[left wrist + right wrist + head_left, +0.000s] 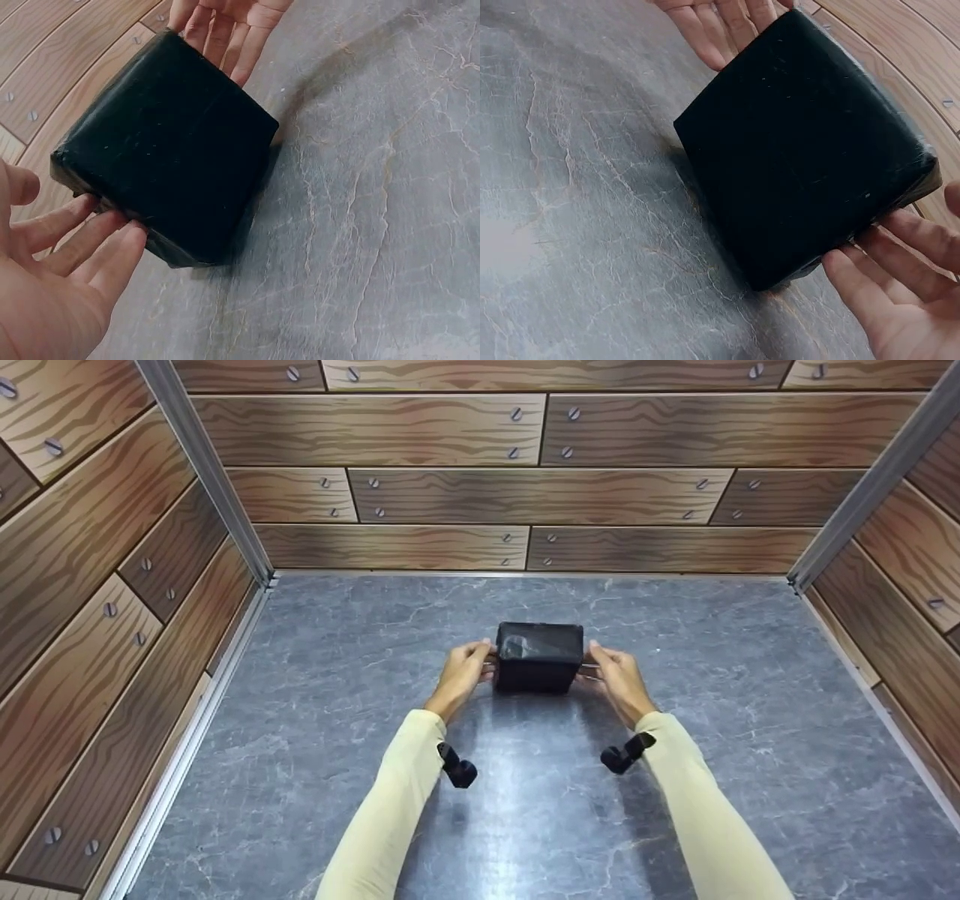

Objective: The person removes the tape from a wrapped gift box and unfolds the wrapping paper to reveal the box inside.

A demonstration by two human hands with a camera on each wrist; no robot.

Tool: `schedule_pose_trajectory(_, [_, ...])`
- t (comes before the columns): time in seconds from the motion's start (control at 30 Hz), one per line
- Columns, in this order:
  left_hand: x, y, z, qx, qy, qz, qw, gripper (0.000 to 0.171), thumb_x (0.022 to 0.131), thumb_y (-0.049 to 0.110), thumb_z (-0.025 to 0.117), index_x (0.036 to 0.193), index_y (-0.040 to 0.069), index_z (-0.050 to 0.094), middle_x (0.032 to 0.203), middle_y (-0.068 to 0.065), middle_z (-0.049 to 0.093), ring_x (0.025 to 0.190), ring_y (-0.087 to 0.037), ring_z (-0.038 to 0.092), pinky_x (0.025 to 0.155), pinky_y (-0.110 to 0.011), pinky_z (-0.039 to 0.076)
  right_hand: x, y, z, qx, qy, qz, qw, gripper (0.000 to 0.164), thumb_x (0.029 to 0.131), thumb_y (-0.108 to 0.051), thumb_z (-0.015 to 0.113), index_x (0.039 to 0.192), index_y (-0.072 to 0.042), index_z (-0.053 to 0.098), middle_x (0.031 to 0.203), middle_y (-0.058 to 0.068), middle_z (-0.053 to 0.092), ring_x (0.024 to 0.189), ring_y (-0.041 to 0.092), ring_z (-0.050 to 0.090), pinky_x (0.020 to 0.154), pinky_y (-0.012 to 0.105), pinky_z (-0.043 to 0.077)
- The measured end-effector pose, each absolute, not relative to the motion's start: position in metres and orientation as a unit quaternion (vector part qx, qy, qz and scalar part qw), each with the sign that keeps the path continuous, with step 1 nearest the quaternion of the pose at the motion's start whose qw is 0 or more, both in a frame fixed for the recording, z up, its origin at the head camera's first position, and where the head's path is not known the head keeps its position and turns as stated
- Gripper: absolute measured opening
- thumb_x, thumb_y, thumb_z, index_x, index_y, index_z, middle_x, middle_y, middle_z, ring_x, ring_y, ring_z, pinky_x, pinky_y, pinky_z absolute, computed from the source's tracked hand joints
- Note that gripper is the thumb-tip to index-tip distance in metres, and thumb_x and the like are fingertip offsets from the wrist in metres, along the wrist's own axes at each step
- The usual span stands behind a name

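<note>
Arms (394, 795) stretched forward, left hand (461, 675) and right hand (616, 679) flank the box (538, 652), nearly straight fingers (122, 251) touching its sides.

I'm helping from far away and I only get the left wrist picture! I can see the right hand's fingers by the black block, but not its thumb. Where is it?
Observer: The right wrist view shows the right hand's thumb at the picture's edge, beside the black block with a little gap between them.
Operator: Cool! What are the arms wearing?
Observer: In the head view, both arms have long, pale yellow sleeves.
Operator: Is anything stuck on them?
Observer: Yes, a small black gadget sticks out near the hand end of each sleeve, on the inner side.
</note>
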State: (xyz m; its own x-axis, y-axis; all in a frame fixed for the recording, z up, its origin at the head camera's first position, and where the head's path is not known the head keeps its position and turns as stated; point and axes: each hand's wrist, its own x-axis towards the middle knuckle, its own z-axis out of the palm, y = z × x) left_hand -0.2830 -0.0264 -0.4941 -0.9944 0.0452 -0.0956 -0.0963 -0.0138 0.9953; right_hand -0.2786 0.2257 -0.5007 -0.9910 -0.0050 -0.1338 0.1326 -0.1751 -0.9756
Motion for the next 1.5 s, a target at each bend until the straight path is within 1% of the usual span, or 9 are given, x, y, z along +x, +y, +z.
schedule_pose_trajectory(0.23, [-0.282,-0.025,-0.494,-0.03,0.699,0.712,0.055,0.037,0.107,0.023,0.049,0.121,-0.007,0.065,0.097,-0.008,0.065,0.086,-0.014,0.063,0.085,-0.031,0.059,-0.278,0.226,-0.502,0.044,0.648,-0.759,0.047,0.046,0.106,-0.036,0.052,0.115,0.008,0.062,0.099,0.007,0.068,0.089,0.018,0.071,0.089,0.037,0.059])
schedule_pose_trajectory(0.4, [-0.282,-0.025,-0.495,-0.028,0.697,0.715,0.058,0.037,0.107,0.022,0.049,0.115,-0.009,0.068,0.093,-0.006,0.065,0.083,-0.012,0.062,0.086,-0.03,0.058,-0.276,0.226,-0.502,0.043,0.649,-0.758,0.05,0.045,0.106,-0.035,0.052,0.113,0.008,0.063,0.096,0.007,0.069,0.089,0.017,0.071,0.088,0.035,0.059])
schedule_pose_trajectory(0.6, [-0.281,-0.025,-0.494,-0.03,0.684,0.727,0.059,0.038,0.107,0.02,0.049,0.114,-0.011,0.069,0.11,-0.018,0.069,0.09,-0.016,0.066,0.091,-0.033,0.058,-0.276,0.227,-0.503,0.053,0.646,-0.76,0.044,0.051,0.105,-0.036,0.054,0.124,0.011,0.06,0.098,0.006,0.069,0.089,0.018,0.071,0.09,0.038,0.058])
schedule_pose_trajectory(0.7, [-0.281,-0.024,-0.494,-0.038,0.677,0.732,0.065,0.036,0.106,0.021,0.052,0.11,-0.011,0.068,0.114,-0.018,0.065,0.089,-0.016,0.065,0.087,-0.029,0.059,-0.275,0.228,-0.503,0.051,0.642,-0.763,0.048,0.051,0.105,-0.038,0.053,0.12,0.01,0.06,0.097,0.005,0.069,0.09,0.017,0.071,0.088,0.036,0.059])
schedule_pose_trajectory(0.87, [-0.281,-0.023,-0.495,-0.043,0.679,0.73,0.062,0.03,0.104,0.024,0.058,0.109,-0.005,0.063,0.103,-0.009,0.061,0.084,-0.013,0.061,0.081,-0.028,0.059,-0.274,0.228,-0.504,0.051,0.638,-0.767,0.053,0.043,0.104,-0.039,0.055,0.104,0.004,0.062,0.095,0.006,0.07,0.09,0.017,0.07,0.083,0.033,0.06])
schedule_pose_trajectory(1.07, [-0.279,-0.02,-0.5,-0.025,0.707,0.706,0.045,0.027,0.101,0.022,0.063,0.113,-0.001,0.06,0.101,-0.009,0.063,0.087,-0.015,0.062,0.081,-0.03,0.057,-0.273,0.227,-0.51,0.062,0.675,-0.734,0.044,0.03,0.098,-0.03,0.068,0.092,-0.001,0.067,0.098,0.005,0.063,0.091,0.014,0.064,0.085,0.03,0.058])
schedule_pose_trajectory(1.23, [-0.28,-0.017,-0.506,0.011,0.767,0.641,-0.002,0.019,0.096,0.013,0.067,0.108,-0.002,0.063,0.103,-0.012,0.067,0.096,-0.022,0.062,0.084,-0.028,0.052,-0.272,0.227,-0.515,0.052,0.693,-0.717,0.046,0.017,0.092,-0.02,0.077,0.09,-0.005,0.07,0.101,0.004,0.064,0.093,0.013,0.062,0.086,0.031,0.058])
schedule_pose_trajectory(1.33, [-0.28,-0.016,-0.508,0.031,0.782,0.622,-0.012,0.018,0.093,0.007,0.068,0.107,-0.003,0.064,0.103,-0.013,0.068,0.098,-0.025,0.063,0.087,-0.03,0.051,-0.271,0.228,-0.517,0.056,0.704,-0.707,0.045,0.016,0.088,-0.017,0.081,0.091,-0.005,0.071,0.104,0.005,0.064,0.092,0.012,0.063,0.083,0.028,0.058])
schedule_pose_trajectory(1.5, [-0.278,-0.016,-0.512,0.059,0.791,0.608,-0.013,0.02,0.089,-0.002,0.067,0.108,-0.006,0.064,0.104,-0.017,0.066,0.104,-0.032,0.061,0.098,-0.043,0.048,-0.27,0.227,-0.522,0.054,0.719,-0.692,0.035,0.02,0.085,-0.013,0.083,0.095,-0.001,0.071,0.106,0.007,0.062,0.082,0.009,0.065,0.074,0.022,0.057])
